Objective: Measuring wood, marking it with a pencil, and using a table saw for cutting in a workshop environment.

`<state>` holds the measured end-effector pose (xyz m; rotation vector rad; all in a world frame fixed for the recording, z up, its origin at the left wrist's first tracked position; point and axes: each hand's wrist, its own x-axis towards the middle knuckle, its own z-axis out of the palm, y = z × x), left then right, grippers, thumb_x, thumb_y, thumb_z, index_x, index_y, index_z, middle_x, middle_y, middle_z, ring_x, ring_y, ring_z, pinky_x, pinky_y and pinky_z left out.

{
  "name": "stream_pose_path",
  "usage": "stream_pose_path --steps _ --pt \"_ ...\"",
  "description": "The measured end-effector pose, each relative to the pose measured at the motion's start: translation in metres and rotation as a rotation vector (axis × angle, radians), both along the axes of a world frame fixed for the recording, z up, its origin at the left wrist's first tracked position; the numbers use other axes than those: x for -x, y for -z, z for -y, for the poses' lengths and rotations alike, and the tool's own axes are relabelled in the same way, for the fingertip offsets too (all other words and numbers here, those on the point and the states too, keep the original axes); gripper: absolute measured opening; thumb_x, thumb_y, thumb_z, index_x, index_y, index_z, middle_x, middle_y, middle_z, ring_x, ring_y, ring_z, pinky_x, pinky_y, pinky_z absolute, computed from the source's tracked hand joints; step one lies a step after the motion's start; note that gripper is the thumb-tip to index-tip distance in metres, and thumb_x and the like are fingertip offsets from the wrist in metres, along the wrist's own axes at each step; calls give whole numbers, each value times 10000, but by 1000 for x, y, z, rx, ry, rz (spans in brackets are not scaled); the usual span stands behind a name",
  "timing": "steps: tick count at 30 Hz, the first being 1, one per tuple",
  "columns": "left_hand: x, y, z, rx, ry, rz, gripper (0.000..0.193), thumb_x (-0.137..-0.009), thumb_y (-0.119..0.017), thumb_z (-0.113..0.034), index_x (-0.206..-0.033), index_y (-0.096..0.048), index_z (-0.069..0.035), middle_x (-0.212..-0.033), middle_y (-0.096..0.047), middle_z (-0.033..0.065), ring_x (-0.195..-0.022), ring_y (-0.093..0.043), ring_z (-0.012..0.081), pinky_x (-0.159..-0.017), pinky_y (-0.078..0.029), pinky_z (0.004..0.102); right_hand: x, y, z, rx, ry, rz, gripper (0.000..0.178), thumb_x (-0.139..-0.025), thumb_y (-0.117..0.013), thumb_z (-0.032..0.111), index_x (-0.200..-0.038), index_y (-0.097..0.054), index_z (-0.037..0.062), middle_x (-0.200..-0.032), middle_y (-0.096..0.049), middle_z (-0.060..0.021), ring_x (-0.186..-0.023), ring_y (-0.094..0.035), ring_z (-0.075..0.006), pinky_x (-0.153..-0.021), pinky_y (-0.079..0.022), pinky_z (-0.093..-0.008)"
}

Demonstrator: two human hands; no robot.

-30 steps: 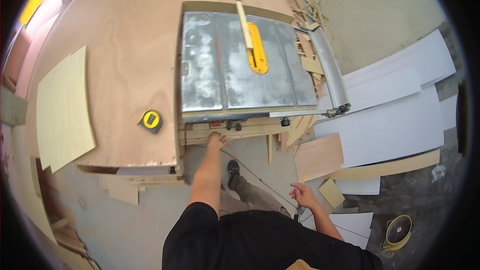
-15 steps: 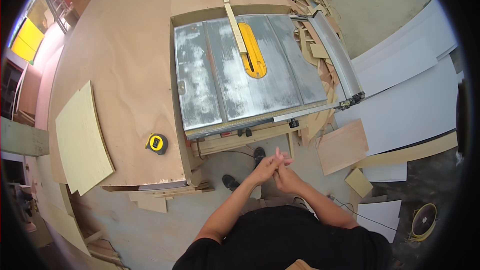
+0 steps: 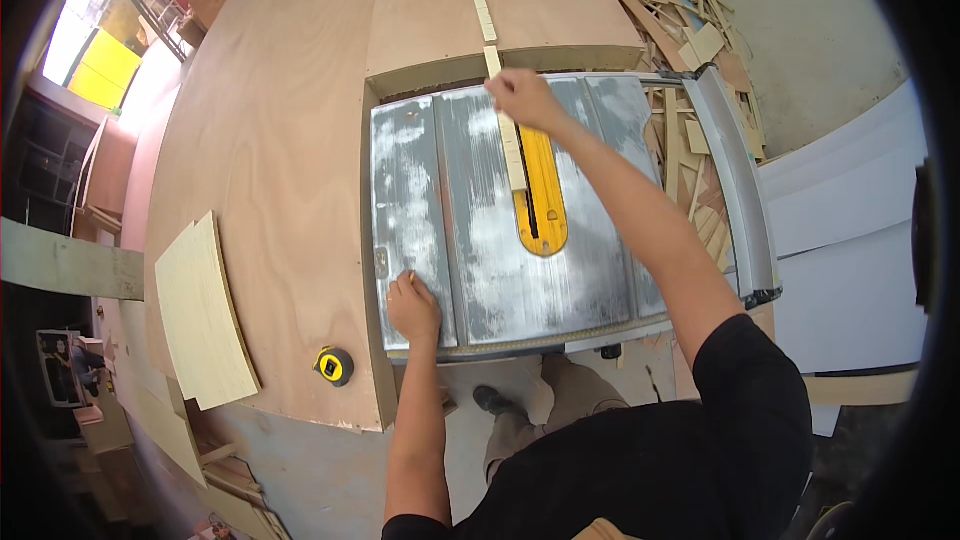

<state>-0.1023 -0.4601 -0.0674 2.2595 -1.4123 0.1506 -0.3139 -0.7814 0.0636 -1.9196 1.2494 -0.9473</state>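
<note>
A table saw with a grey metal top (image 3: 590, 280) and a yellow throat plate (image 3: 542, 210) lies before me. Along the plate's left side runs a narrow pale wooden strip (image 3: 511, 155). My right hand (image 3: 527, 100) reaches across the saw, its fingers curled closed on the strip near the far edge. At the saw's near left my left hand (image 3: 413, 312) rests low over the metal. Its fingertips pinch a small yellow-orange stub (image 3: 411, 277), perhaps a pencil, mostly hidden. Two more wooden pieces lie in line beyond the strip, the nearer one (image 3: 481, 6) on the plywood.
Plywood (image 3: 290, 140) surrounds the saw on the left and far sides. On it are a yellow-black tape measure (image 3: 333, 366) and a pale board (image 3: 205, 315). The saw's rail (image 3: 735, 180) borders wood offcuts (image 3: 690, 0) at the right; white sheets (image 3: 850, 270) lie beyond.
My hands, joined in front of my body before, have parted. The right has reached forward to the strip, the left onto the saw's left side. My view has shifted, with the saw lower in it.
</note>
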Motion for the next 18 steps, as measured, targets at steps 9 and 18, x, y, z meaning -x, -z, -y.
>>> stream_pose_path --steps 9,18 --pt "16 -1 22 -92 -55 -38 142 -922 -544 -144 -1000 -621 -53 -884 -616 146 -816 -596 352 -719 -472 438 -15 107 196 -276 225 -493 626 -771 -683 528 -1103 -683 -4 -1092 -686 -207 -1030 -660 -348 -894 -517 -401" --pt "11 -2 23 -87 -47 -34 113 -901 -564 -121 -975 -616 -53 -826 -599 131 -761 -584 335 -680 -457 427 -83 -10 275 -270 20 631 340 -845 -681 301 -910 -654 -32 -817 -677 -147 -665 -675 -185 -562 -558 -269"
